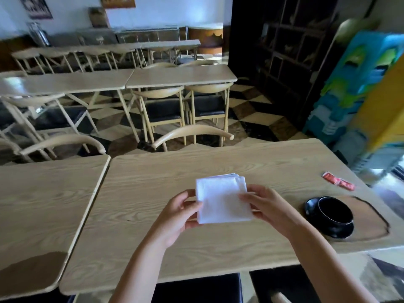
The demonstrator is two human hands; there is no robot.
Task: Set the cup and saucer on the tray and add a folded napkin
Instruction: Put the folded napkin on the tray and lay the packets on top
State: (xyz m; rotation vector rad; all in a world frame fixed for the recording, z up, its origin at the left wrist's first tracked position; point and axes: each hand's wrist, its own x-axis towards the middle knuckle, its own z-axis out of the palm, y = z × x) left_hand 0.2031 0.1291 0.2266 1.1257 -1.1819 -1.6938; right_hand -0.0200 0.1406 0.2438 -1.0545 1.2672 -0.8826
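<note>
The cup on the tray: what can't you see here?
- Cup: its inside shows only black; contents unknown.
- Saucer: partly hidden under the cup.
- Napkin: the left hand and right hand cover its side edges.
- Red packet: print too small.
</note>
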